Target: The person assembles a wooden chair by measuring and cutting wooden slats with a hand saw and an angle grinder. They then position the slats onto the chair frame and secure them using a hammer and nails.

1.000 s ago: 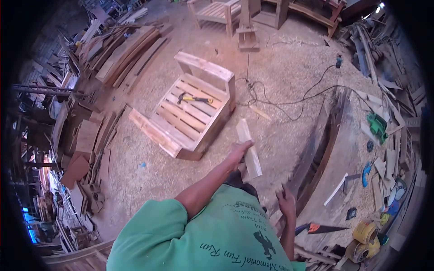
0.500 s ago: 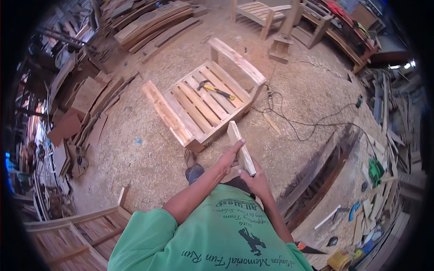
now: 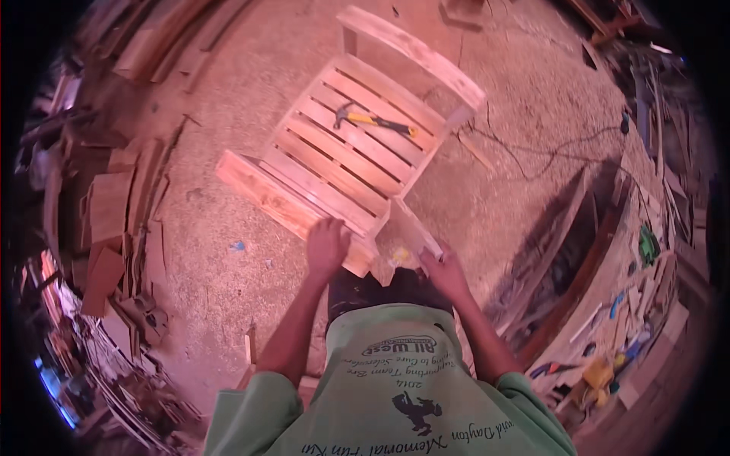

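A slatted wooden chair frame [image 3: 334, 163] stands in front of me, with a flat armrest [image 3: 266, 191] on its near left side and another armrest [image 3: 411, 53] on the far right. My left hand [image 3: 328, 247] is closed over the near end of the left armrest, fingers curled. In my right hand [image 3: 445, 267] is the near end of a short wooden board [image 3: 416, 228], whose far end is at the seat's near right corner; whether they touch I cannot tell. A claw hammer [image 3: 376, 121] with a yellow and black handle lies across the slats.
Sawdust and shavings cover the floor. Dark cords [image 3: 544, 152] trail to the right of the chair. Stacked boards [image 3: 110, 205] line the left side. A bench [image 3: 578, 327] with several tools and a green tool [image 3: 649, 245] runs along the right.
My left hand has let go of the board and moved left onto the armrest. The board, now in my right hand alone, has come up to the chair's corner. The view has tilted nearer.
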Available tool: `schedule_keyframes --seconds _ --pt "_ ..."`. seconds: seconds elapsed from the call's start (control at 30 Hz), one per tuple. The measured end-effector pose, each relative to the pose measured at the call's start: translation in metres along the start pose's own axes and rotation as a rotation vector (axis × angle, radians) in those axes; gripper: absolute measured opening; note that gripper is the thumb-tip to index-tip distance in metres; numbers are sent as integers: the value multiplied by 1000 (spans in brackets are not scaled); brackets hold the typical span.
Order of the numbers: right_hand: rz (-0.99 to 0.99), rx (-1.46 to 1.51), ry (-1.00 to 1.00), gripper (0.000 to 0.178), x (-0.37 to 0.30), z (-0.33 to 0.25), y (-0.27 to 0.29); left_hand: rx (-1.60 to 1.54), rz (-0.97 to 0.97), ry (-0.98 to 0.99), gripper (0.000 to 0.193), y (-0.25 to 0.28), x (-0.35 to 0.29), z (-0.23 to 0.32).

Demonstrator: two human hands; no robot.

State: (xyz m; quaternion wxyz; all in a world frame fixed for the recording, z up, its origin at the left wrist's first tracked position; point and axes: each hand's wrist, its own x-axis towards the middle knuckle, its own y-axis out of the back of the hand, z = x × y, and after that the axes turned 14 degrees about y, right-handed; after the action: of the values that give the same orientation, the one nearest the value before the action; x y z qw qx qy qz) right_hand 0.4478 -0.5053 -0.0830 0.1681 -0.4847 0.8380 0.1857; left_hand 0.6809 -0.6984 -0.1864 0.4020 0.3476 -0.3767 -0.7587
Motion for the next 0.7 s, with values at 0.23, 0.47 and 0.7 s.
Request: schedule_keyframes --seconds 0.23,0.47,0.7 --pt "309 197 -148 46 69 19 -56 389 -512 -427 58 -25 137 -100" --pt "241 426 -398 51 33 66 -89 484 -750 -502 90 -19 160 -98" --pt "277 445 -479 46 64 57 -56 536 -808 -446 96 -20 162 -89"
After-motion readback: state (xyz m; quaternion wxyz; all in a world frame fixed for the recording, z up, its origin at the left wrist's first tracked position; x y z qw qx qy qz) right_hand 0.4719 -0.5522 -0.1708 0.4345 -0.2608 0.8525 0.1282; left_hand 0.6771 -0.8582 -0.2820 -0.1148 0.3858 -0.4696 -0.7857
